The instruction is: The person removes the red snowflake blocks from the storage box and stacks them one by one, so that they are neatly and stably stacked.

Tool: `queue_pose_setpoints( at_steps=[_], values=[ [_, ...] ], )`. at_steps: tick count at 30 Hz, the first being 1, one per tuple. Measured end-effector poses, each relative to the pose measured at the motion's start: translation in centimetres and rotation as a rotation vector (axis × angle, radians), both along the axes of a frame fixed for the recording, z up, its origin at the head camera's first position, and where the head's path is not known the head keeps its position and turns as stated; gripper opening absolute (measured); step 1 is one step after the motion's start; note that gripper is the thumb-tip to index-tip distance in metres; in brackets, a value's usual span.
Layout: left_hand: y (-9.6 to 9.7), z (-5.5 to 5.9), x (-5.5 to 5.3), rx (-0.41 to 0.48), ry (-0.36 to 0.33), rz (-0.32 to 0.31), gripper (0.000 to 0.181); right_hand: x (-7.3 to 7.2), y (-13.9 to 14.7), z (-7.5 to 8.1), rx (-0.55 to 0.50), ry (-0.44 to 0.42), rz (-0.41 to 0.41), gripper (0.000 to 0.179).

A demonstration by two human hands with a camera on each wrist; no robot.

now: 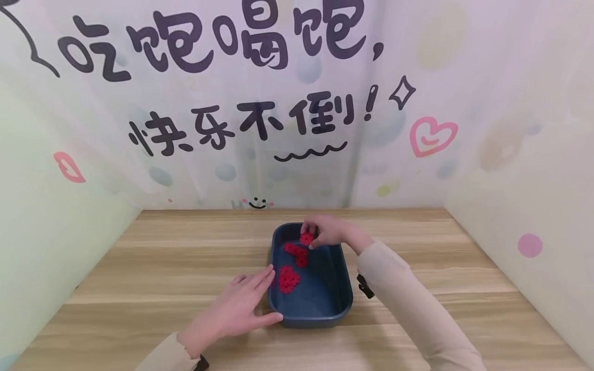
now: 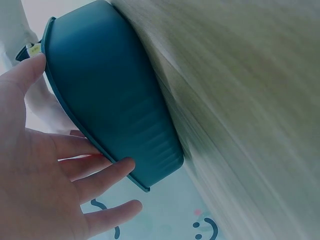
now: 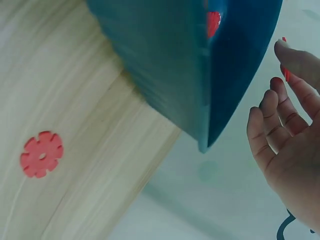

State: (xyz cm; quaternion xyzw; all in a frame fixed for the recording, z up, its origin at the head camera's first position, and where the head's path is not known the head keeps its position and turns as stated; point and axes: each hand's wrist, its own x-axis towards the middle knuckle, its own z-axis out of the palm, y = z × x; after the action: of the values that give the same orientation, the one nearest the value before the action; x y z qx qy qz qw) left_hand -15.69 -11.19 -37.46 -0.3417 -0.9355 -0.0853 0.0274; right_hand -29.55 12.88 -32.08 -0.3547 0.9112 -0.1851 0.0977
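Note:
A dark blue rectangular bin (image 1: 312,299) stands on the table with several red notched plastic discs (image 1: 289,279) inside, mostly along its left side. Over the bin's far end, my right hand (image 1: 328,230) pinches one red disc (image 3: 286,70) between thumb and forefinger, its other fingers loosely bent. My left hand (image 1: 241,304) spreads along the bin's left rim, thumb near the front corner and fingers extended. The left wrist view shows the left fingers (image 2: 107,180) reaching over the rim.
Another red disc (image 3: 42,154) lies flat on the wooden table (image 1: 185,257) outside the bin, seen in the right wrist view. Behind the table hangs a printed white curtain (image 1: 297,175); pale walls (image 1: 524,196) stand at the sides.

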Motion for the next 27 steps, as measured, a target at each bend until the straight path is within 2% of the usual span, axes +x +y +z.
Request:
queue_pose_setpoints(
  at_steps=[9, 15, 27],
  values=[
    [0.0, 0.0, 0.0, 0.002, -0.01, 0.009, 0.084, 0.6, 2.1, -0.8, -0.123, 0.048, 0.051, 0.032],
    [0.0, 0.0, 0.0, 0.001, -0.009, 0.006, 0.083, 1.4, 3.6, -1.0, -0.167, 0.089, 0.067, 0.033],
    [0.0, -0.1, 0.0, 0.013, 0.014, 0.004, 0.083, 2.7, 6.9, -1.6, -0.297, 0.108, 0.04, 0.034]
  ],
)
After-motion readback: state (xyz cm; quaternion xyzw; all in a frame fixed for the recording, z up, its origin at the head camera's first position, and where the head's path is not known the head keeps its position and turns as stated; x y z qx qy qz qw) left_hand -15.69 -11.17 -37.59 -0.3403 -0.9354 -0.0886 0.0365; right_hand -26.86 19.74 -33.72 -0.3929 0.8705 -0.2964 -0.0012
